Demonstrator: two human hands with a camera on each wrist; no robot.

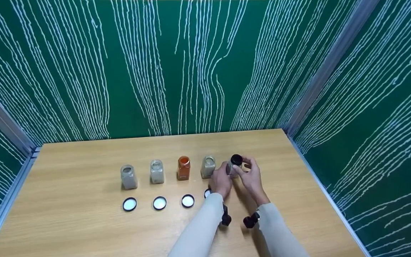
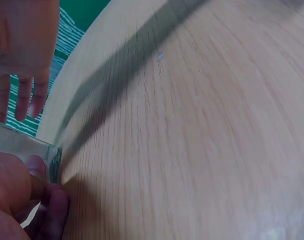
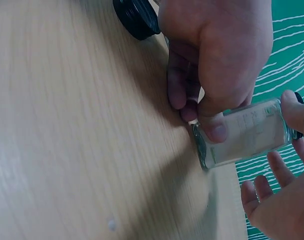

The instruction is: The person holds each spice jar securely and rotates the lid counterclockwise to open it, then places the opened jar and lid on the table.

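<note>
Currently, row: four open jars on table (image 1: 84, 221); three hold grey-beige powder, orange jar (image 1: 183, 167) holds orange powder.
Lids: three lids (image 1: 159, 202) lie white side up before the jars; a fourth is half hidden by the left wrist.
Held jar: jar (image 1: 232, 166) at right end of row, clear glass, squarish, black cap (image 1: 236, 159) on top.
Left hand (image 1: 221, 181): fingers wrapped round the jar body.
Right hand (image 1: 250, 175): fingertips pinching the cap.
Unclear: held jar's contents.
</note>
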